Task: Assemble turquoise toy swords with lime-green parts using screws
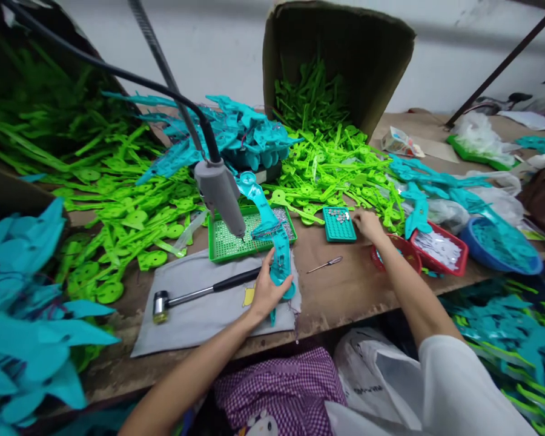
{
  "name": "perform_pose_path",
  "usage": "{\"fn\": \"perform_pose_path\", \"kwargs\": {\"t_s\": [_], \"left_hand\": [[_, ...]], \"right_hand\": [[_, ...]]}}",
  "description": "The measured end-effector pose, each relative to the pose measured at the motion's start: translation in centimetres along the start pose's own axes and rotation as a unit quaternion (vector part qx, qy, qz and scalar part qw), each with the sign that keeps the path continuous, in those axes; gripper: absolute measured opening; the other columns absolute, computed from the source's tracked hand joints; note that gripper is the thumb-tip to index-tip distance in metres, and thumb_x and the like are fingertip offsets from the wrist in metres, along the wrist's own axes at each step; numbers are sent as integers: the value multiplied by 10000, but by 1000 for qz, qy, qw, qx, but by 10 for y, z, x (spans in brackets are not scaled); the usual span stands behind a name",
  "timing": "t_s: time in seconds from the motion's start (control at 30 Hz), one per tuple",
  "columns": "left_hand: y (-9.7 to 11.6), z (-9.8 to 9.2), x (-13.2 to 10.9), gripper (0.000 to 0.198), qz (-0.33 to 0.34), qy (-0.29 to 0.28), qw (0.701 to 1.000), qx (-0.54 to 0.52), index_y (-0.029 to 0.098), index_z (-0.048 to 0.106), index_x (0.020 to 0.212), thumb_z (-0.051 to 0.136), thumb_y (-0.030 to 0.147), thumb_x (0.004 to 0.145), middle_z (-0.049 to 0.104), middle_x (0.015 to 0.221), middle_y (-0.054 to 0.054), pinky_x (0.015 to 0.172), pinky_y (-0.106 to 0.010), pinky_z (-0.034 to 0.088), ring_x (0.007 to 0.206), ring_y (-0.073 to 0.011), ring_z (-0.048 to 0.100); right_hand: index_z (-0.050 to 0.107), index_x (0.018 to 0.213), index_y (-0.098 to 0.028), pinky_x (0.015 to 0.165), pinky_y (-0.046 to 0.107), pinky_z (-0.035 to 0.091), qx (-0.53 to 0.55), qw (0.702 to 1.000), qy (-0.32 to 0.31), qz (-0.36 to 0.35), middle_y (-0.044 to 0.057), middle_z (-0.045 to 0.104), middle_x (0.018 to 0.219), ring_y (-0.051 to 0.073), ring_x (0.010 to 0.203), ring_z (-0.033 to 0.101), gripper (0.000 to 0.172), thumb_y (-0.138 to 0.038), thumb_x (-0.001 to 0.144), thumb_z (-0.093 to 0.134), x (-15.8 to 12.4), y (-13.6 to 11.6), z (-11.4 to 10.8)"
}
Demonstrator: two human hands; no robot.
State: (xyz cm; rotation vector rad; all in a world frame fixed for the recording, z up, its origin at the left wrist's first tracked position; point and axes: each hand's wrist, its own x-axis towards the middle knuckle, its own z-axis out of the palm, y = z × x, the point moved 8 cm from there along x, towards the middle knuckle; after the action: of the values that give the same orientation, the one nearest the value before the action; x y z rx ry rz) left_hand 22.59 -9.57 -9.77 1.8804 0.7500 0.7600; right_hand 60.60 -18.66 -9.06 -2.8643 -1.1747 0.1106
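Observation:
My left hand is closed around the lower part of a turquoise plastic part, held tilted above a grey cloth. Thin wires show on that part. At the right edge of a small teal tray with metal pieces is my right hand, its fingers bent down; whatever they pinch is too small to see. A grey electric screwdriver hangs nose down just left of the turquoise part. On the cloth lies a hammer with a black handle. A small screwdriver rests on the table between my hands.
Behind sits a green perforated tray of small pieces. Bright green plastic parts and turquoise parts are heaped around. At right stand a dark red basket, a red tray of white pieces and a blue bowl.

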Motion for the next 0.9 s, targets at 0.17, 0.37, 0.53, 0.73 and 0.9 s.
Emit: {"fn": "perform_pose_path", "kwargs": {"t_s": [0.17, 0.37, 0.53, 0.73, 0.9], "left_hand": [[-2, 2, 1, 781, -12, 0, 1000, 10, 195, 294, 1420, 682, 300, 750, 484, 1363, -129, 1054, -431, 397, 1227, -262, 504], [-1, 1, 1, 783, -4, -3, 1000, 9, 202, 298, 1420, 686, 276, 743, 475, 1379, -128, 1056, -440, 394, 1249, -272, 489], [-2, 5, 2, 787, -3, -16, 1000, 15, 199, 274, 1428, 676, 288, 757, 432, 1425, -138, 1080, -450, 363, 1291, -281, 449], [-6, 7, 0, 774, -8, -17, 1000, -13, 180, 274, 1428, 661, 259, 762, 420, 1434, -156, 1086, -458, 354, 1312, -283, 429], [-9, 9, 0, 764, 1, -14, 999, -29, 191, 280, 1429, 658, 253, 768, 409, 1445, -141, 1104, -466, 331, 1329, -277, 407]], "right_hand": [[726, 876, -88, 783, 274, 427, -4, 1000, -25, 0, 171, 716, 938, 221, 898, 646, 237, -231, 817, 546, 3, 3, 3], [712, 930, -76, 714, 282, 445, 42, 999, 15, 8, 153, 719, 889, 233, 836, 655, 282, -277, 827, 543, -17, -6, -39], [675, 924, -187, 733, 279, 485, 290, 917, 130, -240, 64, 694, 892, 175, 810, 631, 307, -430, 896, 491, -114, -142, -69], [668, 910, -201, 731, 287, 488, 262, 900, 126, -323, 65, 649, 819, 174, 779, 616, 278, -344, 944, 432, -172, -231, -23], [690, 980, -210, 766, 309, 504, 235, 907, 121, -328, 80, 656, 874, 195, 841, 625, 304, -352, 948, 424, -168, -224, -9]]}}
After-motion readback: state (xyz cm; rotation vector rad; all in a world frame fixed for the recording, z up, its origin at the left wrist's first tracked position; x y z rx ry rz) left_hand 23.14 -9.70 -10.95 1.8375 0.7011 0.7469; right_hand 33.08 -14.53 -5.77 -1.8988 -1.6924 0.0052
